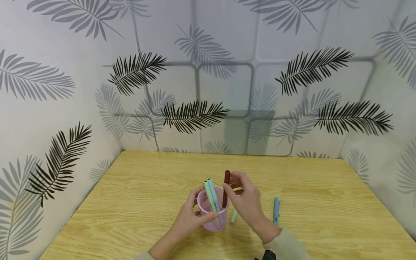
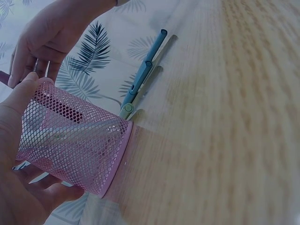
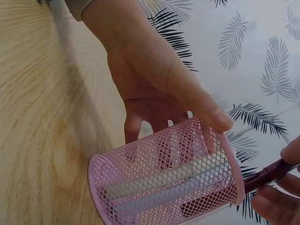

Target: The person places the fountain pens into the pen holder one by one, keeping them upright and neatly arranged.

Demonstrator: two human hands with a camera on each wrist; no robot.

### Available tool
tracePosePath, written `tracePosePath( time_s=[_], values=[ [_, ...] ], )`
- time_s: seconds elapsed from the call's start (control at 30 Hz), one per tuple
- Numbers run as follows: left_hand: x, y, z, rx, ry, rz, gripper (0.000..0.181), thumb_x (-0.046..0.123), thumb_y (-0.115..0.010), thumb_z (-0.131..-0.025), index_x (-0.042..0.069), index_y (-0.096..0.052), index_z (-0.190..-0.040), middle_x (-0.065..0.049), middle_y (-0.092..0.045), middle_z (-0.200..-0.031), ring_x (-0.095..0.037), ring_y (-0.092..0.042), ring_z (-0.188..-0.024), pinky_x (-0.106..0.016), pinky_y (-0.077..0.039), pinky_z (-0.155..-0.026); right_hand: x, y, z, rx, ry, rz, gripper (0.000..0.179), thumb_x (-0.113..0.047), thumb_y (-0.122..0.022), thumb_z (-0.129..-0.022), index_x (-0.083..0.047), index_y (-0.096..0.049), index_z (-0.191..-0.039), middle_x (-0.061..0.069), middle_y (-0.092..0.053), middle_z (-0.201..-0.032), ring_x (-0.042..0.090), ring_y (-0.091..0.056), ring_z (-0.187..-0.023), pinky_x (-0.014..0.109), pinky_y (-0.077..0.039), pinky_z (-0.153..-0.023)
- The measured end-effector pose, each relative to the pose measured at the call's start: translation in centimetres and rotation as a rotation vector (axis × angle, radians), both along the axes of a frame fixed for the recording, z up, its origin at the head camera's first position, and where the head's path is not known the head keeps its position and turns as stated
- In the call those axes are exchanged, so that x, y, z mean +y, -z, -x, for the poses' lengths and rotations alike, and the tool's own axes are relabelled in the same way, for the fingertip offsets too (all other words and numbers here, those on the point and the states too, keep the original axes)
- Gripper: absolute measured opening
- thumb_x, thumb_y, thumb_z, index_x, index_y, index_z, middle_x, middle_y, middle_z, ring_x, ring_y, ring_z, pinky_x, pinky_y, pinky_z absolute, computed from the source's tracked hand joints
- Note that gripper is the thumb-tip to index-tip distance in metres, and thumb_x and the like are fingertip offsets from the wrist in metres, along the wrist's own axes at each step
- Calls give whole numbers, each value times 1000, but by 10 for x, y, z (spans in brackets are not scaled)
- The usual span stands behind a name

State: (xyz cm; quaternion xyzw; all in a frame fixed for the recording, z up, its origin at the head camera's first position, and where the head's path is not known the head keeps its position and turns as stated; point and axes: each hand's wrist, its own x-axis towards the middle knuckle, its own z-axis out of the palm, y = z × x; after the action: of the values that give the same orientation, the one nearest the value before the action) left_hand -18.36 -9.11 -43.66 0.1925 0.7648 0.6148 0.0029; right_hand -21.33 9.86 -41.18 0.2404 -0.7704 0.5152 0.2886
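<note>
My left hand [image 1: 191, 213] grips a pink mesh pen cup [image 3: 164, 164] from its left side, thumb at the rim. Inside the cup lean a light green pen [image 1: 208, 193] and a light blue pen [image 1: 212, 191]. With thumb and fingers, my right hand [image 1: 247, 202] pinches a dark red pen [image 1: 227, 177] near its upper end. That pen's lower part is inside the cup, visible through the mesh in the right wrist view. The left wrist view shows the cup [image 2: 79, 136] with its base at the wooden tabletop.
On the wooden table [image 1: 156, 180], right of the cup, lie a blue pen [image 1: 276, 209] and a light green pen [image 1: 234, 216], the latter partly hidden by my right hand. Leaf-patterned wall covering [image 1: 208, 83] stands behind the table and along both sides.
</note>
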Motion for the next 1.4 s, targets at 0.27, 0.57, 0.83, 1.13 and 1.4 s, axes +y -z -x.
tracePosePath(
  time_s=[0.27,0.57,0.83,1.13,1.4],
  values=[
    [-1,1,0,3,6,-3,78,21,-76,-79,12,-29,-141,-11,-41,-137,-35,-43,-121,-47,-47,-90,0,10,-1,-51,-10,-5,26,-4,-70,-82,-10,-57,-103,-2,-63,-87,13,-60,-73,28,-52,-55],
    [0,1,2,13,6,-12,78,21,-76,-79,13,-30,-141,-9,-41,-136,-33,-44,-121,-46,-48,-89,1,16,-2,-76,-7,-50,28,-2,-70,-82,-8,-56,-105,-2,-62,-83,13,-59,-75,28,-52,-56],
    [0,1,1,28,0,-7,78,20,-76,-79,12,-30,-141,-10,-42,-136,-34,-45,-120,-45,-48,-88,4,16,-4,-132,-9,-67,25,-3,-69,-83,-7,-58,-105,-5,-61,-81,10,-58,-75,27,-52,-58],
    [0,2,1,9,5,-29,78,19,-77,-78,12,-30,-141,-10,-40,-137,-35,-42,-122,-48,-46,-90,10,18,-5,-147,2,-80,24,-2,-68,-83,-8,-59,-105,-5,-61,-82,10,-58,-75,28,-53,-59],
    [0,2,1,14,-3,-18,78,20,-77,-77,13,-31,-140,-10,-42,-136,-34,-43,-121,-46,-47,-90,19,24,-2,-78,39,-99,26,2,-69,-81,-5,-59,-104,1,-64,-86,12,-60,-74,26,-52,-57]
  ],
)
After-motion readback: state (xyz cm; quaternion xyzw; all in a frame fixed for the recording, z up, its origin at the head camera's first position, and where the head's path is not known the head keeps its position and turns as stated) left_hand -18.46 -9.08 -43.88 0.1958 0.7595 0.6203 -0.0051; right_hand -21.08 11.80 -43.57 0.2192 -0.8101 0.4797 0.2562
